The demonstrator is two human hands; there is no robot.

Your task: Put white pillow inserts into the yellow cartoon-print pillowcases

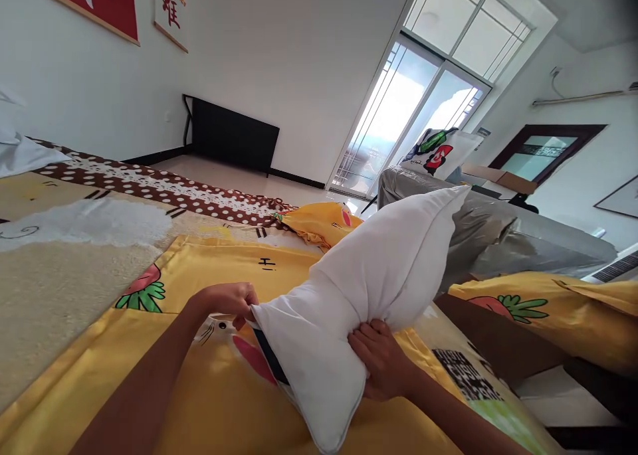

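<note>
A white pillow (383, 262) is tilted up over a yellow pillowcase (199, 375) with a cartoon rabbit print and a carrot on it, laid flat on the bed. My left hand (232, 302) is closed on the pillow's left corner. Lower on the pillow, my right hand (381, 359) grips a bunched fold, pinching its middle in. A dark strip shows under the pillow's near left edge; I cannot make out what it is.
The bed carries a cream fleecy blanket (60, 289) with a brown dotted border. Another yellow cushion (323, 221) lies beyond. To the right are a yellow printed pillow (588, 309) in a brown box and grey plastic-covered furniture (548, 239). A black panel (234, 136) leans by the wall.
</note>
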